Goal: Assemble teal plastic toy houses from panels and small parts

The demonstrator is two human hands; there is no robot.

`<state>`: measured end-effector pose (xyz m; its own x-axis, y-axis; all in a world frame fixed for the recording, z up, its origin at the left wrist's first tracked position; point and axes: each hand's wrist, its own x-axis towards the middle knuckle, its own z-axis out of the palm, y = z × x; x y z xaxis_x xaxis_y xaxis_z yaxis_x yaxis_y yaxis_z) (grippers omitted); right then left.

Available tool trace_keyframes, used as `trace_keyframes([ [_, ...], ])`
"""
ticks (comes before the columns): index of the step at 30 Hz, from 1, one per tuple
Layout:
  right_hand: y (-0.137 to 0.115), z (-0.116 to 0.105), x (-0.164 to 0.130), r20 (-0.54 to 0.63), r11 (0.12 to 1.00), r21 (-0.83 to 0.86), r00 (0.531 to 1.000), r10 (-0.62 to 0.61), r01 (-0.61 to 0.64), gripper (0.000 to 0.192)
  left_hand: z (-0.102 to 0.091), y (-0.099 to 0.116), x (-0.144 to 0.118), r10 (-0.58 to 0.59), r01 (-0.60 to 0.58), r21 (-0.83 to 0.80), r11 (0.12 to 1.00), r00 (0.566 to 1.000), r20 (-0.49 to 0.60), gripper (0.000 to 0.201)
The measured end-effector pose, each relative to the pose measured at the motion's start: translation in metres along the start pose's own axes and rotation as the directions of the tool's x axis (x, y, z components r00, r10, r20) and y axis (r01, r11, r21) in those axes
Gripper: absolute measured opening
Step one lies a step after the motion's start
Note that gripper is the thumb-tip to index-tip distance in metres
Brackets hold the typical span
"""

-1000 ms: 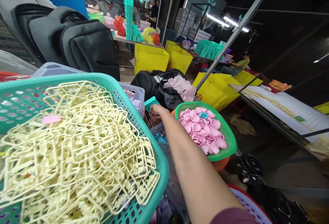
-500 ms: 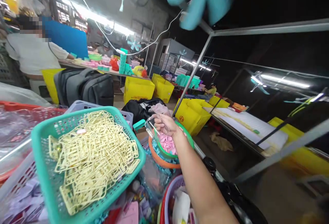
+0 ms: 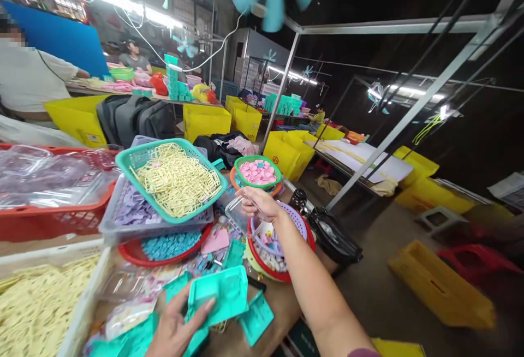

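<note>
My right hand (image 3: pixel 259 203) is stretched out over the table and grips a clear plastic piece (image 3: pixel 239 213), held above a lilac basket (image 3: pixel 295 224) that sits in a red one. My left hand (image 3: pixel 177 327) is low at the front edge and holds a teal plastic case (image 3: pixel 224 293). More teal parts (image 3: pixel 255 319) lie beside it on the table. Beyond my right hand stands a green basket of pink round parts (image 3: pixel 258 172). A teal basket of cream plastic frames (image 3: pixel 177 179) is stacked on a grey tray of lilac parts (image 3: pixel 135 210).
A red crate with clear plastic bags (image 3: pixel 49 190) stands at the left, a white tray of cream frames (image 3: pixel 28 299) at the near left. Yellow bins (image 3: pixel 207 120), backpacks (image 3: pixel 135 117) and seated workers are behind. A metal post (image 3: pixel 403 117) rises at the right.
My right hand has pulled back from beside the pink-parts basket, now holding a clear piece. The view has swung back and down, and my left hand with the teal case has come into sight.
</note>
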<state>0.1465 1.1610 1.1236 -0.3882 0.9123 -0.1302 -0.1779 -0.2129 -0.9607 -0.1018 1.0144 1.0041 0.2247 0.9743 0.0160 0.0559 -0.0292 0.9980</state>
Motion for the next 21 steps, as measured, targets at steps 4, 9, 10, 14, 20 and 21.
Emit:
trace_keyframes([
  [4, 0.023, 0.027, -0.028, -0.039, 1.0, 0.013, 0.999, -0.006, 0.007, 0.022, -0.012, 0.001, -0.017, -0.019, 0.024, -0.045, 0.999, 0.993, 0.116, 0.047],
  [9, 0.052, 0.057, -0.039, -0.093, 0.989, 0.139, 0.994, 0.055, -0.041, 0.015, -0.024, 0.008, -0.029, 0.083, -0.094, 0.032, 0.995, 0.965, 0.247, 0.049],
  [10, 0.057, 0.062, -0.038, -0.104, 0.983, 0.172, 0.992, 0.078, -0.059, 0.014, -0.025, 0.011, -0.031, 0.117, -0.135, 0.043, 0.99, 0.95, 0.289, 0.046],
  [14, 0.069, 0.077, -0.033, -0.121, 0.943, 0.304, 0.977, 0.177, -0.134, 0.015, -0.03, 0.019, -0.032, 0.174, -0.215, 0.069, 0.974, 0.909, 0.38, 0.033],
  [20, 0.072, 0.086, -0.019, -0.091, 0.87, 0.44, 0.953, 0.289, -0.222, 0.025, -0.036, 0.008, -0.025, 0.144, -0.167, 0.029, 0.986, 0.919, 0.367, 0.047],
  [21, 0.075, 0.086, -0.016, -0.086, 0.861, 0.452, 0.949, 0.302, -0.233, 0.026, -0.036, 0.006, -0.023, 0.126, -0.138, 0.007, 0.99, 0.926, 0.355, 0.051],
])
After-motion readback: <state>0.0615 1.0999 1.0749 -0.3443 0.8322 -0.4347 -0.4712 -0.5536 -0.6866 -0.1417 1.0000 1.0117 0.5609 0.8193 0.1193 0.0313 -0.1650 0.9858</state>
